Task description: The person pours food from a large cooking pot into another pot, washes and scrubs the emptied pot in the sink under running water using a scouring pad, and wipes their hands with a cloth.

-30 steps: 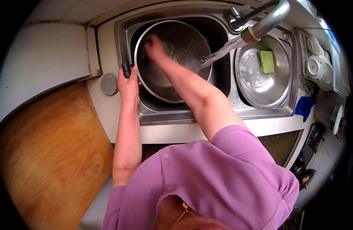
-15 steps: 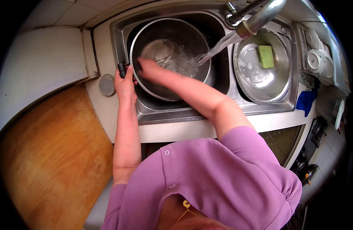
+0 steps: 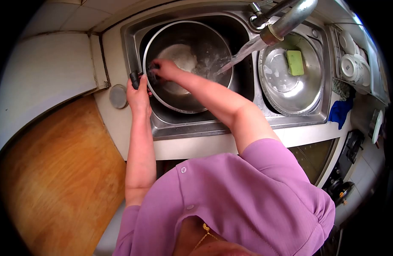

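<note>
A large steel pot (image 3: 183, 99) stands in the left sink basin, with some water on its bottom. My left hand (image 3: 139, 96) is wrapped round the pot's black handle (image 3: 134, 80) at the left rim. Inside the pot, my right hand (image 3: 163, 70) is closed against the left inner wall, on something dark that I cannot make out. From the faucet (image 3: 286, 24) at the upper right, a stream of water (image 3: 246, 49) runs into the right side of the pot.
A steel bowl (image 3: 305, 96) with a green sponge (image 3: 295, 62) sits in the right basin. Beyond it are a rack with white bowls (image 3: 352, 66) and a blue cloth (image 3: 341, 112). A round lid (image 3: 118, 96) lies left of the sink.
My right hand has moved from the upper left of the pot's inside down to the left wall. My left hand stays on the handle. The view has shifted slightly.
</note>
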Demonstrator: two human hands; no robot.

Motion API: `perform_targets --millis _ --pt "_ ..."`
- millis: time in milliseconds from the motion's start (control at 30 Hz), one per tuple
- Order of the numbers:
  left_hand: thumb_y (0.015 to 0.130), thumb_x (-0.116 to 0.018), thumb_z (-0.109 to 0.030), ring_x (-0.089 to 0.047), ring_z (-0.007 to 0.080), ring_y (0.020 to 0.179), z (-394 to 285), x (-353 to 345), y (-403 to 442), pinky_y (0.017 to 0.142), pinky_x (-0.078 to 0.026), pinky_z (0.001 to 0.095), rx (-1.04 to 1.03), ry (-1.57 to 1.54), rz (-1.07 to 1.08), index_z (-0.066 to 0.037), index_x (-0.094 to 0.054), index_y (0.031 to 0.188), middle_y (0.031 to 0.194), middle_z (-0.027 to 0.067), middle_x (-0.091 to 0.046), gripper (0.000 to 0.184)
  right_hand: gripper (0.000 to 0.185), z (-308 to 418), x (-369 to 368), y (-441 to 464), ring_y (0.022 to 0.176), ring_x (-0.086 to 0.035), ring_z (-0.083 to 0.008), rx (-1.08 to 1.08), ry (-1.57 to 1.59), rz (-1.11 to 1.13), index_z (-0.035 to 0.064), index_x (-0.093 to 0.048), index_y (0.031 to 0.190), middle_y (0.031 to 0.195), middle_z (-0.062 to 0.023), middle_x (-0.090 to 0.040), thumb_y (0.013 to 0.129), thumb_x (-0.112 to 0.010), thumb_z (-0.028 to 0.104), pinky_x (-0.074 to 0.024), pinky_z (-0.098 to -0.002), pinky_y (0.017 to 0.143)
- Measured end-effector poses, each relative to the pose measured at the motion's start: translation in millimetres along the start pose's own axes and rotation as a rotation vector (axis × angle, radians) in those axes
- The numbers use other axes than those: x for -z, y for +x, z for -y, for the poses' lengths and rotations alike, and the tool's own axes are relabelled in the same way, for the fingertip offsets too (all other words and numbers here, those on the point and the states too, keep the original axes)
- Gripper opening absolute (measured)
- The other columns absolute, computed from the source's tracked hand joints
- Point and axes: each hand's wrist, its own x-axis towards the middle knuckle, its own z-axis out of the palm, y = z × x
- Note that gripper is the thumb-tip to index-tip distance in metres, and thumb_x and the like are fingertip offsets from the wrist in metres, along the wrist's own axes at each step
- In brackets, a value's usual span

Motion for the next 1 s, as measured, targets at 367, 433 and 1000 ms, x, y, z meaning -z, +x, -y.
perform_targets --millis 367,433,1000 --pt "0.086 -0.062 -0.019 -0.051 0.0064 0.062 4 1 -6 0.053 -0.042 0.0213 -0.014 0.005 -0.014 -0.008 -0.056 0.098 0.077 -0.002 -0.056 0.017 0.039 -32 1 62 0.094 -0.06 -0.0299 -0.317 0.188 -0.527 0.0061 -0.047 0.121 0.11 -0.0184 -0.057 0.084 -0.056 0.014 -0.0549 -0.0383 0.062" --pt "0.086 -0.062 -0.019 -0.051 0.0065 0.062 4 1 -5 0.053 -0.042 0.0213 -0.027 0.005 -0.02 -0.008 -0.056 0.098 0.077 -0.0019 -0.056 0.018 0.048 -15 -7 17 0.096 -0.06 -0.0314 -0.006 -0.179 -0.103 0.0126 -0.052 0.12 0.108 -0.019 -0.059 0.075 -0.065 0.022 -0.0461 -0.0414 0.087" --pt "0.086 -0.062 -0.018 -0.049 0.0057 0.061 0 -2 -11 0.053 -0.041 0.0197 -0.001 -0.002 -0.056 -0.006 -0.056 0.097 0.077 -0.0018 -0.056 0.017 0.04 -38 53 53 0.095 -0.058 -0.0323 -0.353 0.322 -0.998 0.003 -0.052 0.111 0.103 -0.019 -0.058 0.077 -0.065 0.019 -0.0501 -0.0417 0.078"
